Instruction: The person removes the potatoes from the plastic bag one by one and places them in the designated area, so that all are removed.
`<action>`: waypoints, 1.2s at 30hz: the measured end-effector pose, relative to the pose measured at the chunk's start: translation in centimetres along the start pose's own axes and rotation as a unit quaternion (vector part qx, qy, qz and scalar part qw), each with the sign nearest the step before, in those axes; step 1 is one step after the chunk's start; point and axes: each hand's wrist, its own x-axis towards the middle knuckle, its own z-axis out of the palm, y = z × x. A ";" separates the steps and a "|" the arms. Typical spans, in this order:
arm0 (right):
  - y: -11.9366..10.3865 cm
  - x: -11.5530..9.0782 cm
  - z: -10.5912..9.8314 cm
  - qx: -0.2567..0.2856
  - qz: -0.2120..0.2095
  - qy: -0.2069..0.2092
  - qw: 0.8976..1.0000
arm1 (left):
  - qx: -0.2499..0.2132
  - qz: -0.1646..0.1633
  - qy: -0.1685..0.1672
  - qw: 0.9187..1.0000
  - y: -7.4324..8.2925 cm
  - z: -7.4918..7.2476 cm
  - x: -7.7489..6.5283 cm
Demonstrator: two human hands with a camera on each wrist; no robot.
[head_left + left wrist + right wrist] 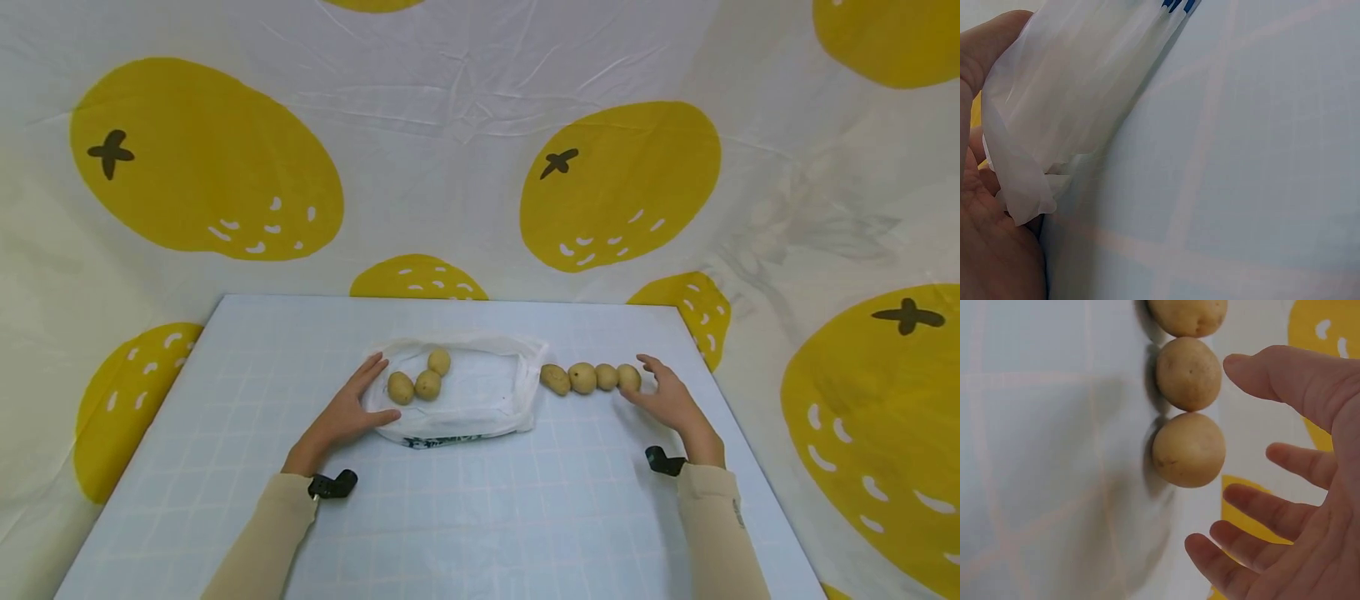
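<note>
A white plastic bag (457, 425) lies with its mouth spread open upward, holding three potatoes (428, 385) in its left part. My left hand (351, 412) rests around the bag's left end, thumb along the near rim and fingers toward the far side. Bag plastic (1079, 87) drapes in front of the palm in the left wrist view. To the bag's right, several potatoes (582, 377) form a row, the first one right at the bag's edge. My right hand (670, 404) hovers at the row's right end, fingers spread beside the last potato (1189, 450), holding nothing.
A pale blue checked cloth covers the table (480, 525). Behind and at both sides hangs a white curtain (435, 167) with large yellow fruit prints. Dark wrist cameras (333, 484) sit on both wrists.
</note>
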 end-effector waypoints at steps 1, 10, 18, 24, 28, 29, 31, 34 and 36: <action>-0.2 -0.1 0.0 -0.001 -0.001 0.000 1.000 | -0.001 0.000 0.000 1.000 0.0 0.0 0.0; -2.5 -1.0 0.8 0.007 -0.040 0.010 0.999 | -0.001 0.000 0.001 1.000 0.0 -0.2 -0.1; -3.9 -1.4 2.5 0.005 -0.074 0.023 0.997 | -0.001 0.002 0.000 1.000 0.0 -0.1 0.0; -5.0 -1.9 3.4 -0.011 -0.102 0.055 0.993 | 0.001 0.003 0.001 1.000 0.1 -0.1 -0.1; -5.7 -2.3 3.8 -0.023 -0.104 0.068 0.992 | 0.003 0.001 0.001 1.000 0.2 -0.1 -0.1; -5.9 -2.4 3.9 -0.024 -0.106 0.073 0.991 | 0.002 0.000 0.000 1.000 0.2 -0.1 -0.1; -6.5 -2.5 3.9 -0.022 -0.112 0.078 0.990 | 0.000 0.002 0.000 1.000 0.1 0.0 -0.1; -7.7 -2.6 3.7 -0.018 -0.133 0.085 0.987 | -0.002 0.005 0.000 1.000 0.1 0.0 -0.1; -8.7 -2.7 3.6 -0.013 -0.150 0.087 0.985 | -0.001 0.007 0.000 1.000 0.1 0.1 -0.1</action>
